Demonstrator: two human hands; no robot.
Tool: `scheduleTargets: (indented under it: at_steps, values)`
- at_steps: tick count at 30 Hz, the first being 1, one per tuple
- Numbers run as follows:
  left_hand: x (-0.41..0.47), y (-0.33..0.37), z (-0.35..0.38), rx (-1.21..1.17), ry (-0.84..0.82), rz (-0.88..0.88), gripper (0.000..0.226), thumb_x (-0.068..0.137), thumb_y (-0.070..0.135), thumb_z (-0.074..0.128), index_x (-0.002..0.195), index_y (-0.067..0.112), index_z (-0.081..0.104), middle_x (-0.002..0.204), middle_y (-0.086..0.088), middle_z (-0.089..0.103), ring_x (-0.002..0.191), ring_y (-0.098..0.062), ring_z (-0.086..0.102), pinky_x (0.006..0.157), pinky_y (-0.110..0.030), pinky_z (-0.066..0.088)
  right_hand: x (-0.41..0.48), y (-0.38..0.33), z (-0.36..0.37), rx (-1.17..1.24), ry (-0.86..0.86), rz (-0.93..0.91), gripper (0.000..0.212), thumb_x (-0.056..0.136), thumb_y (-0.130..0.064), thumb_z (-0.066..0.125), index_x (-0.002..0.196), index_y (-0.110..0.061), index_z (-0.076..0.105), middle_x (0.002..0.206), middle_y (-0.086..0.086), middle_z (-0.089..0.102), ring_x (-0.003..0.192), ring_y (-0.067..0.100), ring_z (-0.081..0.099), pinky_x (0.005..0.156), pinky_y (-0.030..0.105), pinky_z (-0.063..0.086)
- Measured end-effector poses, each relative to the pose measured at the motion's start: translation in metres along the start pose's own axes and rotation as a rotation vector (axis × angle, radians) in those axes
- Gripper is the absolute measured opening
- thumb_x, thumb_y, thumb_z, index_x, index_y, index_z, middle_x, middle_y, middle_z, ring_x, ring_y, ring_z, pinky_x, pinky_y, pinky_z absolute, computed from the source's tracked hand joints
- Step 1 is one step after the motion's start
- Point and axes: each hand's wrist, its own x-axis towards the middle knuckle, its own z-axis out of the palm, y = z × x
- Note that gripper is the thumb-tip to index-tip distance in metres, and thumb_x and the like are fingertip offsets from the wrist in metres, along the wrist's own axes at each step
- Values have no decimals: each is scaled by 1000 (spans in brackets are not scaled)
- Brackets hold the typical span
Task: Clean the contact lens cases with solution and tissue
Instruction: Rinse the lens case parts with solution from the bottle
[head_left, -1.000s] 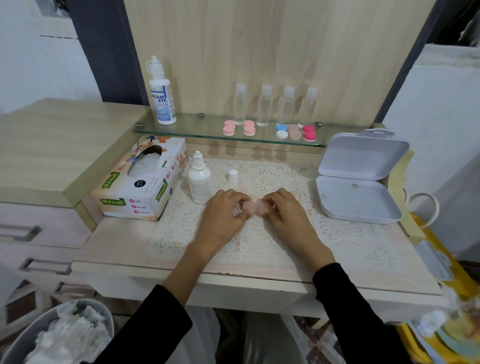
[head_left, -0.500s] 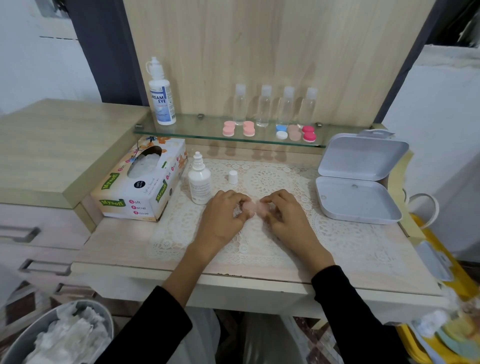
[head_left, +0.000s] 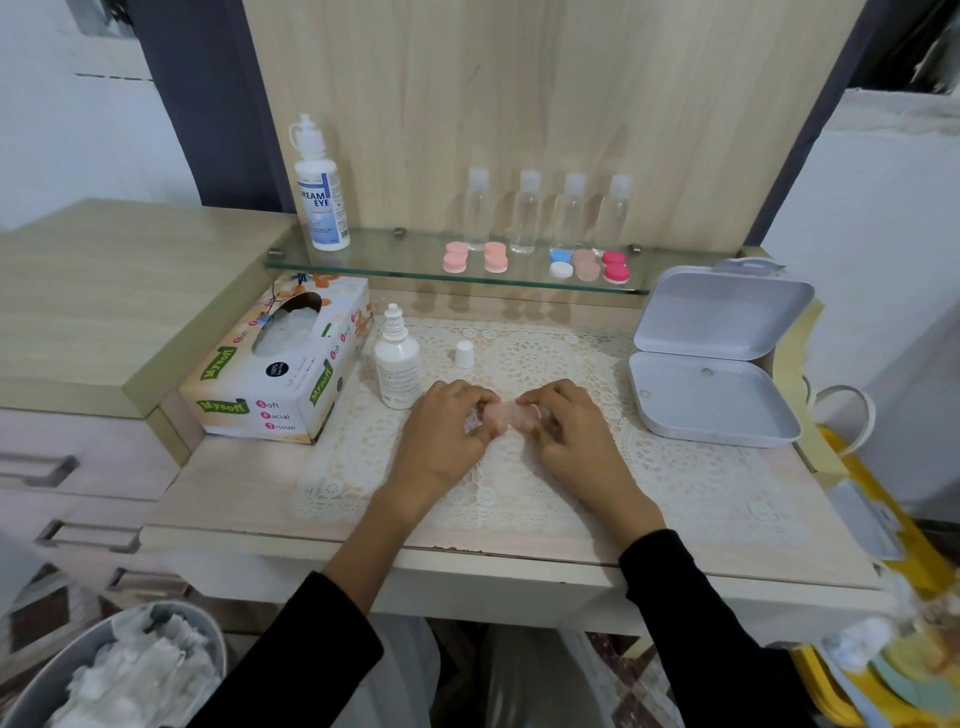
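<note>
Between grips of left hand (head_left: 445, 437) and right hand (head_left: 572, 439), pink lens case (head_left: 506, 415).

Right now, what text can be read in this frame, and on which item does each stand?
"DREAM EYE": tall white bottle with blue label on the glass shelf.
"Mysoft": green panels on the cardboard tissue box.
"Soft Facial Tissue": same box, front side.
Too small to read: round black sticker on that box, fine print on the small white dropper bottle.
</note>
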Motion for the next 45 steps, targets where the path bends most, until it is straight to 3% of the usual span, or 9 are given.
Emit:
scheduleTargets:
  at_steps: [3, 6, 10, 13, 17, 20, 25, 40, 45]
  values:
    - [0, 0, 0, 1, 0, 4, 29, 81, 30, 72, 107, 19, 67, 96, 6, 63, 89, -12, 49, 82, -29, 42, 1, 0, 0, -39, -10, 3, 19, 85, -14, 68, 101, -7, 62, 98, -6, 49, 95, 14, 43, 76, 5, 30]
    - [0, 1, -1, 8, -2, 0, 30, 81, 31, 71, 108, 20, 66, 97, 7, 63, 90, -11, 49, 83, -27, 41, 1, -2, 0, -50, -13, 3, 32, 84, -33, 65, 103, -8, 59, 98, -4, 49, 93, 12, 41, 75, 9, 30]
    - [0, 1, -1, 9, -5, 0, 30, 81, 33, 71, 108, 20, 66, 98, 6, 64, 90, -12, 50, 83, -28, 42, 0, 0, 1, -56, -59, -16, 36, 89, -17, 65, 124, -17, 57, 111, -9, 47, 107, 8, 39, 83, 9, 28]
    - [0, 1, -1, 1, -3, 2, 30, 81, 33, 71, 108, 19, 66, 97, 7, 64, 90, -12, 50, 82, -28, 42, 1, 1, 3, -67, -43, -20, 25, 88, -8, 62, 113, -12, 64, 107, -5, 51, 101, 7, 38, 81, 4, 29]
    - [-1, 2, -1, 0, 2, 4, 29, 81, 29, 72, 107, 18, 67, 96, 6, 64, 89, -14, 50, 82, -29, 42, 1, -1, 3, -105, -29, -45, 19, 86, -8, 64, 105, -6, 62, 104, 0, 54, 95, 13, 41, 76, 16, 31]
    - [-1, 2, -1, 2, 1, 1, 29, 81, 29, 72, 107, 19, 67, 96, 6, 64, 89, -13, 50, 81, -28, 41, 1, -1, 4, -130, -18, -54, 20, 86, -12, 66, 104, -6, 61, 103, -1, 54, 95, 16, 42, 74, 20, 31]
    - [-1, 2, -2, 1, -4, -7, 29, 81, 30, 72, 107, 20, 67, 97, 8, 64, 88, -11, 48, 80, -25, 39, 1, 0, 3, -91, -28, -53, 27, 87, -19, 67, 112, -12, 63, 105, -9, 48, 99, 8, 38, 78, 9, 29]
    - [0, 4, -2, 13, 0, -28, 29, 80, 28, 72, 107, 20, 67, 97, 8, 64, 88, -7, 45, 77, -20, 33, 2, -8, 11, -182, 45, 14, 17, 79, -4, 65, 96, -5, 63, 99, 5, 59, 91, 20, 45, 72, 25, 31]
    - [0, 4, -2, 29, -3, -17, 28, 80, 29, 72, 106, 19, 68, 96, 7, 64, 89, -12, 50, 78, -24, 38, 0, -7, 8, -63, 39, 49, 18, 79, -8, 68, 96, -10, 65, 95, -6, 52, 93, 14, 44, 75, 11, 31]
